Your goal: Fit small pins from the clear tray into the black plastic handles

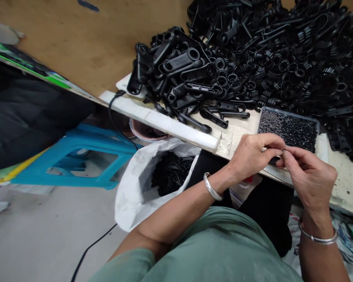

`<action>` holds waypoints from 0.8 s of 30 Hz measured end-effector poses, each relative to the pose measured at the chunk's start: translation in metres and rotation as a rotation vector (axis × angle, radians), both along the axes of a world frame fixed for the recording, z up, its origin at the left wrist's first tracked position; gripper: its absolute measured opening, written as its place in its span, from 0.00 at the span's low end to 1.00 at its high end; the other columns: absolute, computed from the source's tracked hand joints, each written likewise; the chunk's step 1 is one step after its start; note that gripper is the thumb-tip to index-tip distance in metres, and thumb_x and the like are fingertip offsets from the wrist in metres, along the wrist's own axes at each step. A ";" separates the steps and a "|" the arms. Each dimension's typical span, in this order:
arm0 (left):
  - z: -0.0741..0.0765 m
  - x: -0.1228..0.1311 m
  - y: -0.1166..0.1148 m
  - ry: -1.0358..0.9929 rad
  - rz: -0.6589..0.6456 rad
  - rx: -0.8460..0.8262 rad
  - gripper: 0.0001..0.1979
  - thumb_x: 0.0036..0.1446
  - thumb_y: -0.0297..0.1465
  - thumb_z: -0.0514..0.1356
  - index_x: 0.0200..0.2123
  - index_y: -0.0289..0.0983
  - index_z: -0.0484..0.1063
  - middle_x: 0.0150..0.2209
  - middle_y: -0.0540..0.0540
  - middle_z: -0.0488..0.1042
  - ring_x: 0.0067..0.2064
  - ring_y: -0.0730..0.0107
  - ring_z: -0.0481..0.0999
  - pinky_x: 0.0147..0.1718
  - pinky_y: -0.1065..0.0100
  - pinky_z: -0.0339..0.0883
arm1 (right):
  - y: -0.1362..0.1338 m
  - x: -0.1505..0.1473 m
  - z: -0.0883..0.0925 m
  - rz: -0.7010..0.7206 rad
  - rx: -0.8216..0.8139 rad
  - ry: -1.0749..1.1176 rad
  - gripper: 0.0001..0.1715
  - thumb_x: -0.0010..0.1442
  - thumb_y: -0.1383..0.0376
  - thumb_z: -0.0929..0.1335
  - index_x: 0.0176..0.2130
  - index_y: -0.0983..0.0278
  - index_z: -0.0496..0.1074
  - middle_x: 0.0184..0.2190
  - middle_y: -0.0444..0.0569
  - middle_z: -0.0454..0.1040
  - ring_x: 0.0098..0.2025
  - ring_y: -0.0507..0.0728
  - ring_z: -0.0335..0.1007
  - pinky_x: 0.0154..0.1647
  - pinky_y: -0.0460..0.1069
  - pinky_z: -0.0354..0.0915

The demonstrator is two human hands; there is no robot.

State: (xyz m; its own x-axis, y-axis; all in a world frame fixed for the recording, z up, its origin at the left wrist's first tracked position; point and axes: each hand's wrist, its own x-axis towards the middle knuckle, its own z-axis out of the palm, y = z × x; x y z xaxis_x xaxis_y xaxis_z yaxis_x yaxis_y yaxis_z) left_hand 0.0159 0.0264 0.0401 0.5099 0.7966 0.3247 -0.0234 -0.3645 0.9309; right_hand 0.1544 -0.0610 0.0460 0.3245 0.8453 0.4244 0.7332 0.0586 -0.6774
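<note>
My left hand [253, 154] and my right hand [308, 176] meet fingertip to fingertip just in front of a clear tray of tiny black pieces [288, 127]. Both hands are pinched closed on a small dark part [275, 159] that is mostly hidden by the fingers. A large heap of black plastic lever-shaped parts [253, 58] covers the worktable [238, 129] beyond the tray. Each wrist wears a silver bangle.
A white sack [135, 192] holding more black parts stands open below the table's edge on the left. A blue plastic stool [85, 156] sits on the grey floor beside it. A black cable [114, 113] hangs off the table's white edge strip.
</note>
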 end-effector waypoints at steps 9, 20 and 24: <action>-0.003 -0.022 0.003 0.269 0.009 0.376 0.04 0.62 0.26 0.64 0.41 0.35 0.77 0.40 0.47 0.82 0.44 0.67 0.79 0.47 0.67 0.72 | -0.004 0.010 -0.003 -0.073 -0.020 0.045 0.09 0.61 0.60 0.73 0.40 0.61 0.80 0.28 0.43 0.81 0.26 0.51 0.78 0.32 0.46 0.75; -0.029 -0.028 -0.018 0.643 0.031 0.724 0.06 0.66 0.27 0.58 0.35 0.34 0.73 0.37 0.45 0.75 0.40 0.62 0.71 0.40 0.64 0.67 | -0.024 0.020 -0.008 -0.235 -0.020 0.262 0.11 0.57 0.59 0.75 0.38 0.63 0.81 0.24 0.43 0.79 0.26 0.50 0.76 0.33 0.46 0.74; -0.023 -0.025 -0.029 0.597 -0.039 0.738 0.11 0.69 0.34 0.57 0.35 0.35 0.72 0.34 0.47 0.74 0.37 0.66 0.71 0.37 0.66 0.66 | -0.028 0.022 -0.008 -0.274 -0.017 0.263 0.11 0.57 0.59 0.75 0.38 0.63 0.81 0.24 0.43 0.79 0.26 0.50 0.76 0.34 0.45 0.74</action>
State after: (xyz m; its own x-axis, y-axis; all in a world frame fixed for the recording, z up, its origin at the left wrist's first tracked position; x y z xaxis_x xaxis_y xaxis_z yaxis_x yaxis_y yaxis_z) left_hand -0.0093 -0.0029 0.0167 0.7764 0.4735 0.4160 0.3574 -0.8744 0.3282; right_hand 0.1765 -0.0886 0.0379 0.6353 0.7184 0.2835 0.5213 -0.1280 -0.8437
